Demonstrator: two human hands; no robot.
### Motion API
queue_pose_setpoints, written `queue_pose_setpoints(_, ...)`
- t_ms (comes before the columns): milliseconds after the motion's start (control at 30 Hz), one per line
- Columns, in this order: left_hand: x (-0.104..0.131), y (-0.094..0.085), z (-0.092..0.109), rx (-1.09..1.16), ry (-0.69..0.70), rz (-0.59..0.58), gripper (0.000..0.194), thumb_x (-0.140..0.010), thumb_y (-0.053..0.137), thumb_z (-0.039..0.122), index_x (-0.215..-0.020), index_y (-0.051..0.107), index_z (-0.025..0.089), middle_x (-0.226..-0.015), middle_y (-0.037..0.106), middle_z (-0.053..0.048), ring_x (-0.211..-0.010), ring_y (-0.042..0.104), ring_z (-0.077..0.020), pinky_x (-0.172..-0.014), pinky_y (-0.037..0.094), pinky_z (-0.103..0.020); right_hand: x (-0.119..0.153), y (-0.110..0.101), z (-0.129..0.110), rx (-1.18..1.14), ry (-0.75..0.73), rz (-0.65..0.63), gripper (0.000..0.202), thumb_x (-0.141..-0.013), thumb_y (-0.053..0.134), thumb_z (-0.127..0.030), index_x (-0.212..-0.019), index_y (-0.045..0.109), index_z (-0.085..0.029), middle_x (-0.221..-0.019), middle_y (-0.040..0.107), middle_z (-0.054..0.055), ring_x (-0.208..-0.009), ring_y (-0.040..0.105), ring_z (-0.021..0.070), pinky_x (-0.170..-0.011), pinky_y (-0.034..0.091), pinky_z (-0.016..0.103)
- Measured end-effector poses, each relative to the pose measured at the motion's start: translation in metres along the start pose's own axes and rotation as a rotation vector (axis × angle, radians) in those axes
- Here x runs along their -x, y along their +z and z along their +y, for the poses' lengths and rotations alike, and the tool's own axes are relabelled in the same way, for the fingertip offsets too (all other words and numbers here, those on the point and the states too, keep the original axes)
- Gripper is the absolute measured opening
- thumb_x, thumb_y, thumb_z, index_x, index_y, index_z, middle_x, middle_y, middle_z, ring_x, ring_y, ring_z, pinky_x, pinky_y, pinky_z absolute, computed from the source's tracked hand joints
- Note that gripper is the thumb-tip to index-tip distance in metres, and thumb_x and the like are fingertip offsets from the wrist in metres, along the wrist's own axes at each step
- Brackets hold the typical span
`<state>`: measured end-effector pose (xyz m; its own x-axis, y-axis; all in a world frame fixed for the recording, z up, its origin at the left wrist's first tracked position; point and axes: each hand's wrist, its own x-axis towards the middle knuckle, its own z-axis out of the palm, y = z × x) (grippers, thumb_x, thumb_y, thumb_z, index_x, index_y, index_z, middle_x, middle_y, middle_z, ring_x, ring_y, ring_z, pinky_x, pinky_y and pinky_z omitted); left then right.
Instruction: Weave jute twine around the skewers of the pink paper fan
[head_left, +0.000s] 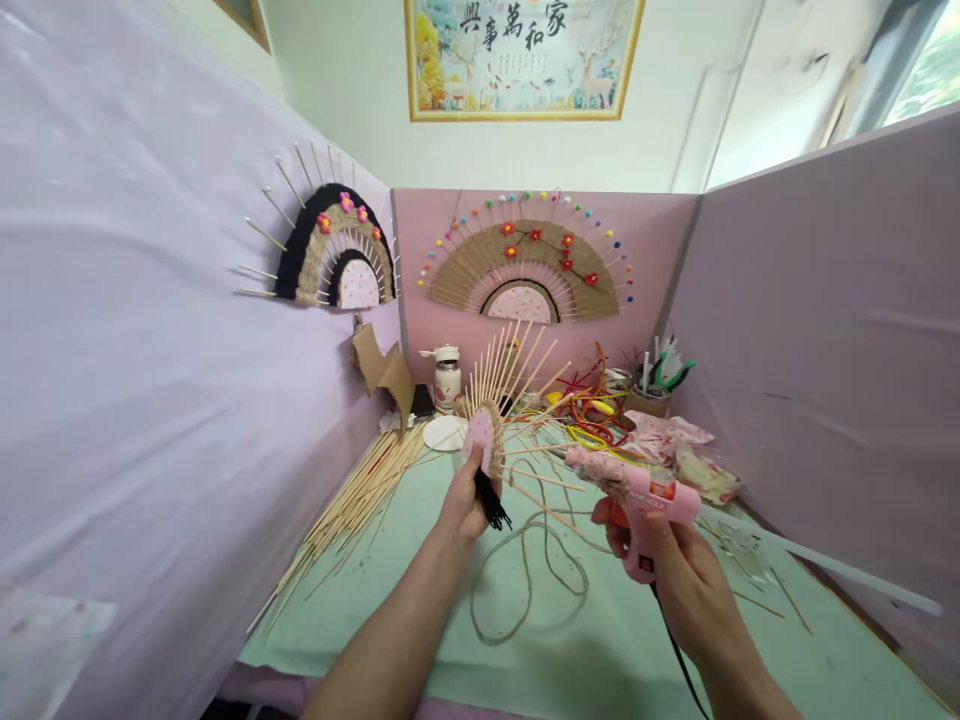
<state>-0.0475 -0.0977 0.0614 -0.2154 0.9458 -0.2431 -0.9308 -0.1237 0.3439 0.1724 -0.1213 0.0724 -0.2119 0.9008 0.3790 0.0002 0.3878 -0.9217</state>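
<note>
My left hand (466, 500) grips a small half-round fan piece (480, 435) with a pink dotted face, a twine-wrapped rim and thin wooden sticks radiating outward. A bundle of black yarn (491, 502) hangs below that hand. Wrapped around a pink hot glue gun (634, 490) is my right hand (667, 565); the nozzle points left toward the fan's sticks. A clear glue stick (825, 560) juts from the gun's back, and its black cord drops toward the table's front. Loose grey-brown twine (525, 600) loops over the table under the fan piece.
Wooden sticks (352, 500) lie piled at left. A white bottle (448, 378), white disc (444, 433) and cardboard piece (384, 370) stand or lie behind. Coloured pipe cleaners (592, 420) and a tool holder (649, 400) are at back right. Finished fans (450, 280) hang on the partitions.
</note>
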Motion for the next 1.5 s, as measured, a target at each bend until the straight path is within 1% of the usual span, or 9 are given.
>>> queue_pose_setpoints(133,0.000,-0.005,0.001,0.051,-0.173,-0.091,0.028,-0.089,0.057,0.035,-0.094,0.062,0.008,-0.064,0.057,-0.001,-0.048,0.057,-0.0059,-0.044,0.049,-0.012,0.005,0.017,-0.004,-0.008,0.022,-0.041,0.051,-0.085,0.046,-0.063,-0.085,0.072,-0.019,-0.065,0.059,0.007,-0.057,0.050,0.0173,-0.046,0.038,0.026)
queue_pose_setpoints(200,0.000,-0.010,0.001,0.090,-0.225,-0.137,0.028,-0.092,0.053,0.034,-0.097,0.061,0.008,-0.062,0.052,0.002,-0.046,0.053,-0.0039,-0.042,0.045,-0.010,0.009,0.025,-0.006,-0.002,0.032,-0.072,0.050,-0.085,0.047,-0.063,-0.085,0.072,-0.019,-0.066,0.060,0.007,-0.056,0.050,0.0169,-0.045,0.038,0.026)
queue_pose_setpoints(367,0.002,-0.016,-0.001,0.035,-0.161,-0.129,0.018,-0.092,0.053,0.024,-0.101,0.063,0.012,-0.069,0.053,0.002,-0.048,0.049,-0.0042,-0.045,0.045,-0.012,0.026,0.043,-0.002,-0.008,0.042,-0.066,0.045,-0.086,0.048,-0.059,-0.082,0.072,-0.021,-0.075,0.065,0.007,-0.060,0.053,0.0172,-0.047,0.041,0.025)
queue_pose_setpoints(567,0.006,-0.012,-0.002,0.138,-0.214,-0.116,0.019,-0.096,0.044,0.018,-0.104,0.060,0.012,-0.066,0.051,0.002,-0.047,0.050,-0.0030,-0.042,0.043,-0.008,0.031,0.048,0.012,-0.053,0.073,-0.109,0.044,-0.086,0.049,-0.058,-0.082,0.069,-0.019,-0.072,0.062,0.006,-0.057,0.049,0.0151,-0.044,0.037,0.024)
queue_pose_setpoints(767,0.003,-0.005,-0.004,0.162,-0.259,-0.073,0.017,-0.095,0.044,0.018,-0.100,0.057,0.008,-0.065,0.054,0.001,-0.048,0.056,-0.0044,-0.047,0.050,-0.010,0.020,0.051,0.021,-0.363,0.229,-0.011,0.046,-0.087,0.050,-0.060,-0.091,0.067,-0.018,-0.079,0.062,0.006,-0.060,0.050,0.0138,-0.049,0.038,0.025)
queue_pose_setpoints(900,0.005,-0.002,-0.008,0.136,-0.280,-0.051,0.025,-0.095,0.045,0.026,-0.094,0.058,0.005,-0.065,0.059,-0.003,-0.050,0.061,-0.0083,-0.046,0.052,-0.013,0.017,0.052,0.026,-0.541,0.278,0.032,0.042,-0.086,0.053,-0.058,-0.097,0.066,-0.019,-0.077,0.060,0.004,-0.063,0.050,0.0132,-0.055,0.041,0.025)
queue_pose_setpoints(1033,0.008,0.000,-0.011,0.074,-0.232,-0.069,0.022,-0.095,0.044,0.020,-0.094,0.060,0.004,-0.068,0.065,-0.006,-0.054,0.065,-0.0102,-0.053,0.055,-0.016,0.018,0.050,0.023,-0.589,0.271,0.056,0.037,-0.085,0.058,-0.055,-0.091,0.066,-0.020,-0.078,0.059,0.003,-0.064,0.049,0.0123,-0.056,0.042,0.025)
queue_pose_setpoints(1267,0.001,-0.010,-0.014,0.019,-0.113,-0.227,0.023,-0.088,0.052,0.008,-0.108,0.062,0.005,-0.089,0.073,-0.011,-0.076,0.071,-0.0140,-0.078,0.058,-0.022,0.020,0.037,0.021,-0.658,0.343,0.064,0.038,-0.083,0.057,-0.058,-0.087,0.064,-0.021,-0.065,0.051,-0.001,-0.056,0.042,0.0101,-0.050,0.039,0.021)
queue_pose_setpoints(1500,0.000,-0.014,-0.016,-0.043,-0.031,-0.270,0.025,-0.085,0.058,0.011,-0.111,0.061,0.011,-0.094,0.073,-0.010,-0.082,0.071,-0.0156,-0.079,0.058,-0.025,0.021,0.031,0.022,-0.696,0.388,0.056,0.037,-0.084,0.057,-0.057,-0.089,0.062,-0.021,-0.065,0.048,-0.002,-0.052,0.037,0.0081,-0.043,0.032,0.018)
